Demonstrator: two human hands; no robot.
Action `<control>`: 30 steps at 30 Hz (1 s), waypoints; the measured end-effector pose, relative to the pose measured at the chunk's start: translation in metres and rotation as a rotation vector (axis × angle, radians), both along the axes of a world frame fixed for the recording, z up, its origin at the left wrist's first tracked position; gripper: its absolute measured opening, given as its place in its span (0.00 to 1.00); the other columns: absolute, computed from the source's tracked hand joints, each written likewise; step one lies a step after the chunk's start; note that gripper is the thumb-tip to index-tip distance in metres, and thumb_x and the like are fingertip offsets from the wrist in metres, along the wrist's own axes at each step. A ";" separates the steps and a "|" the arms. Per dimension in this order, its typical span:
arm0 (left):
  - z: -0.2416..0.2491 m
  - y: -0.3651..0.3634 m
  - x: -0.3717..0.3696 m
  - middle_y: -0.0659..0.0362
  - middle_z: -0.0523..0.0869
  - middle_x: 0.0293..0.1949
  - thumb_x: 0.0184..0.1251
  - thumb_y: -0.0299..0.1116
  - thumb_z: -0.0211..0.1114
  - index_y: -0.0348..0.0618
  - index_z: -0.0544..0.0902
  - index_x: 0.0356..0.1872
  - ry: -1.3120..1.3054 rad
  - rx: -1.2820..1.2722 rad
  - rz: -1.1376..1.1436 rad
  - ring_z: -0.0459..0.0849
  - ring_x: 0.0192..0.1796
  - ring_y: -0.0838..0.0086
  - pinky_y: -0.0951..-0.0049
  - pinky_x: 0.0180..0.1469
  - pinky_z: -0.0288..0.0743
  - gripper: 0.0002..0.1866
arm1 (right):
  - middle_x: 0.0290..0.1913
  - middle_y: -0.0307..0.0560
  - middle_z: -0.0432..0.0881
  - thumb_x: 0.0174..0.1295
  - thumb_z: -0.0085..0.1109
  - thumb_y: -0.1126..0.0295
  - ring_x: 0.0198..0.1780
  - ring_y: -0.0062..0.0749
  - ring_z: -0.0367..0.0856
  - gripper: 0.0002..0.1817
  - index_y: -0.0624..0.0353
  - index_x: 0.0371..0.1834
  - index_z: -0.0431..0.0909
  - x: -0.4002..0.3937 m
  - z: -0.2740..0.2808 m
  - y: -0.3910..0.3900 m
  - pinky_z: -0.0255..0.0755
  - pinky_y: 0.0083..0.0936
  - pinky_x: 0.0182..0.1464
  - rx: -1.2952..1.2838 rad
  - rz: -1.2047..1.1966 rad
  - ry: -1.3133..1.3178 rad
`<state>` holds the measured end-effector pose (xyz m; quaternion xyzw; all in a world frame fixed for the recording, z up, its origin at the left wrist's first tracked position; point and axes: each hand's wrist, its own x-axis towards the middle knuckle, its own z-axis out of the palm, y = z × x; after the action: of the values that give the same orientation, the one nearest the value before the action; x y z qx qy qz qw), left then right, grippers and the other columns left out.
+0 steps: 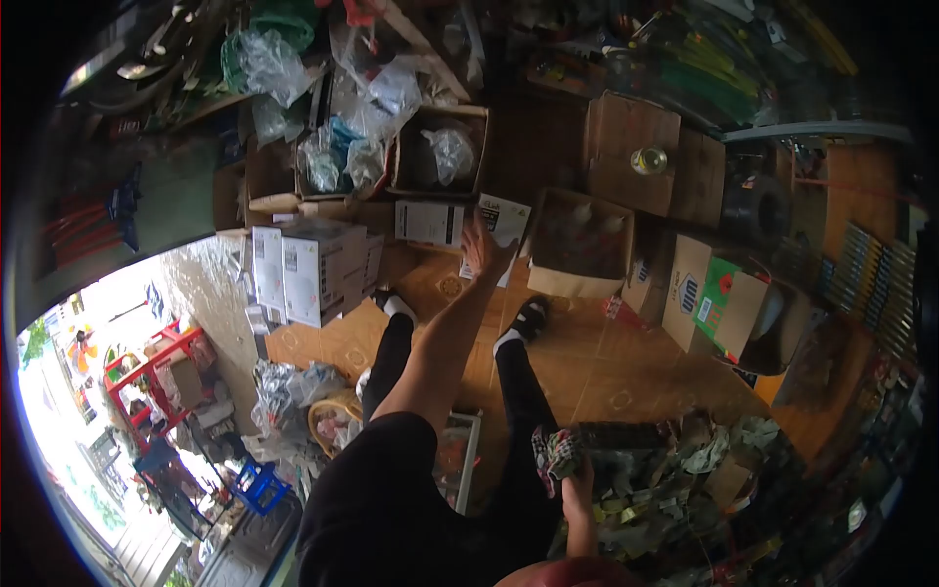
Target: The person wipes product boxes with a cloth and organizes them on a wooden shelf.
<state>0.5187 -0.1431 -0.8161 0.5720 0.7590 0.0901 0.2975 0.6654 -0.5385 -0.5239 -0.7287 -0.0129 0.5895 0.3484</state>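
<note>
My left hand [479,247] reaches forward with its thumb and fingers spread around a white printed box [505,217], which sits at a tilt. Just left of it is another white box [430,222] with a dark printed label. Low on the right, my right hand [577,481] grips a crumpled checked cloth [558,454] beside my leg. Its fingers are partly hidden by the cloth.
Stacked white boxes [323,272] stand on the left. An open carton [582,284] holds what look like bottles. Another carton [688,293] lies farther right. A glass jar [648,160] stands on a closed carton. Scrap [675,499] is piled at lower right.
</note>
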 end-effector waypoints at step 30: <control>0.541 -0.042 -0.407 0.61 0.89 0.49 0.86 0.42 0.57 0.41 0.86 0.54 -1.211 0.103 0.119 0.85 0.52 0.74 0.71 0.57 0.79 0.16 | 0.51 0.35 0.87 0.69 0.69 0.74 0.53 0.21 0.84 0.13 0.59 0.55 0.84 -0.262 0.312 0.348 0.77 0.22 0.57 0.781 0.739 0.278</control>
<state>0.1119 -0.1851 -0.2753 0.3895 0.4803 0.4524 0.6426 0.4037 -0.1908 -0.2119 -0.4077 -0.4393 0.7144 0.3612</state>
